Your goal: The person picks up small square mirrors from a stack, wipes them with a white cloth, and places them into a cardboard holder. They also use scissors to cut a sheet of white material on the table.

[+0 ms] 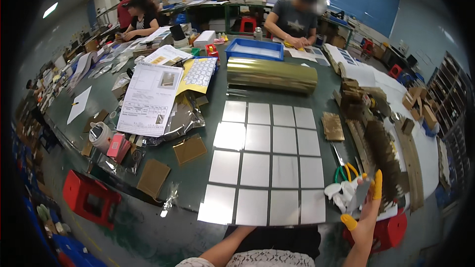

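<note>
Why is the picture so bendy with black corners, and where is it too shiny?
Head view: the fisheye lens bends straight edges and leaves the corners black; head view: glare is strongest on the flat white square sheets in the left column; head view: light also streaks the shiny gold cylindrical roll.

A narrow bare lane leads in from the near edge of the worktop (196,180), left of white squares (285,141); a gold film roll (271,75) blocks their far side, scissors (338,154) their right.

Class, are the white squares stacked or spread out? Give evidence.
Spread out: the white squares lie in a four-by-four grid on the green table, with dark gaps between.
</note>
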`<action>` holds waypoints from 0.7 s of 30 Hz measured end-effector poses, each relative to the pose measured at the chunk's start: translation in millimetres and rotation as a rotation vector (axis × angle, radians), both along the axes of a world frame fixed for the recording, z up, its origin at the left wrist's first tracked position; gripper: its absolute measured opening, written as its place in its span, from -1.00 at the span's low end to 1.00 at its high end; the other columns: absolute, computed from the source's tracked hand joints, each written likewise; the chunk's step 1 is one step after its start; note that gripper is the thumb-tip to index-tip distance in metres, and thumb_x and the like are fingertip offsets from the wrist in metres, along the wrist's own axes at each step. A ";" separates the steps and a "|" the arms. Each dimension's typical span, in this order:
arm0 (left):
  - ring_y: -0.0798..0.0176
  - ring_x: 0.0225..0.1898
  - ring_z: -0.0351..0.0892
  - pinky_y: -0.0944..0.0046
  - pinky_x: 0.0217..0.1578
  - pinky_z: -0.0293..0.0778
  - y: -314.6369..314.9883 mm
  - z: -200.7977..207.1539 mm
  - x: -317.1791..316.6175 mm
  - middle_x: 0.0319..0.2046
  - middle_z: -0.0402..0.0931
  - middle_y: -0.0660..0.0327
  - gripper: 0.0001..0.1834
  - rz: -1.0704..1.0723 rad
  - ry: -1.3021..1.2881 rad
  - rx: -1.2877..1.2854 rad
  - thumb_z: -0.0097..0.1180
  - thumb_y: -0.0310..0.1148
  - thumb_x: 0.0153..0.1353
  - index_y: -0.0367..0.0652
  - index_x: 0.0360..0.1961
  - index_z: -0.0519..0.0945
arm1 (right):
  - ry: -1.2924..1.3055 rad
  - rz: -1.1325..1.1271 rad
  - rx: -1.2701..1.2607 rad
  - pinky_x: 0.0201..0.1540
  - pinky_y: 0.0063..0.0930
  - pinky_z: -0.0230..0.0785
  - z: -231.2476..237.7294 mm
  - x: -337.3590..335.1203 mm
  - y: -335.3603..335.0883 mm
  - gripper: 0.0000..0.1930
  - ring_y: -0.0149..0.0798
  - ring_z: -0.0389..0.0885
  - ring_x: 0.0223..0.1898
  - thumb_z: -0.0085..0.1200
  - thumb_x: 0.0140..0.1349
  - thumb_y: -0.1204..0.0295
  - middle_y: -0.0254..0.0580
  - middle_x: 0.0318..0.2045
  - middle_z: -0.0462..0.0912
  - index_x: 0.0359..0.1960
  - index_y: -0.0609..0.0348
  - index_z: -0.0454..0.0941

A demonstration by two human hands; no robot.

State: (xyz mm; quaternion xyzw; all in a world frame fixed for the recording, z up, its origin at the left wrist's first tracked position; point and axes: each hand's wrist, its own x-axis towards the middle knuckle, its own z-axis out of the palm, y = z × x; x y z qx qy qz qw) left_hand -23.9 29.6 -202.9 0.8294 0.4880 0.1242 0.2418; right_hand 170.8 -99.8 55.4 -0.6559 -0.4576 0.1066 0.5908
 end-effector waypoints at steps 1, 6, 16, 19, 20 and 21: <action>-0.19 -0.02 0.51 0.00 0.03 0.42 -9.7 8.0 -13.9 -0.10 0.54 -0.17 -0.64 -0.046 -0.029 -0.069 0.06 -0.24 0.28 -0.29 -0.02 0.52 | -0.014 0.003 -0.015 0.29 -0.23 0.06 1.7 -3.8 -6.0 0.27 -0.11 0.32 0.23 0.52 -0.25 0.13 -0.04 0.22 0.29 0.44 0.21 -0.14; 0.12 -0.11 0.63 0.24 -0.11 0.52 -43.9 115.1 -83.3 -0.08 0.57 -0.03 -0.68 -0.454 -0.432 -0.687 0.07 -0.43 0.28 -0.27 0.04 0.52 | -0.310 0.074 -0.170 0.30 -0.21 0.06 3.1 -29.3 -10.0 0.17 0.00 0.27 0.23 0.52 -0.21 0.24 0.06 0.23 0.25 0.40 0.26 -0.05; 0.19 -0.01 0.59 0.29 0.07 0.48 -56.4 237.2 -31.5 -0.03 0.53 -0.04 -0.53 -0.401 -1.087 -0.392 0.06 -0.67 0.21 -0.39 0.17 0.40 | -0.404 0.178 -0.241 0.32 -0.15 0.02 7.3 -47.3 -12.4 0.12 0.08 0.15 0.27 0.45 -0.10 0.19 0.11 0.28 0.12 0.40 0.29 -0.09; 0.33 -0.10 0.59 0.38 -0.04 0.50 -51.5 219.7 -29.5 -0.15 0.58 0.07 -0.59 -0.310 -0.926 -0.453 0.06 -0.58 0.26 -0.39 0.15 0.41 | -0.456 0.218 -0.249 0.31 -0.15 0.03 -1.7 -51.9 -5.5 0.11 0.07 0.16 0.27 0.45 -0.11 0.19 0.08 0.26 0.17 0.39 0.27 -0.06; 0.35 -0.12 0.59 0.39 -0.07 0.51 -48.0 208.3 -33.2 -0.17 0.59 0.10 -0.60 -0.246 -0.882 -0.500 0.05 -0.56 0.28 -0.41 0.14 0.42 | -0.440 0.208 -0.255 0.29 -0.15 0.02 -4.4 -53.1 -1.6 0.09 0.06 0.17 0.25 0.45 -0.13 0.19 0.04 0.24 0.21 0.39 0.24 -0.01; 0.37 -0.14 0.59 0.41 -0.09 0.51 -44.0 205.2 -34.8 -0.19 0.59 0.12 -0.61 -0.187 -0.849 -0.543 0.05 -0.53 0.30 -0.42 0.13 0.42 | -0.395 0.231 -0.248 0.29 -0.16 0.03 -6.0 -51.4 2.7 0.07 0.04 0.18 0.24 0.45 -0.12 0.19 0.03 0.24 0.22 0.38 0.23 0.01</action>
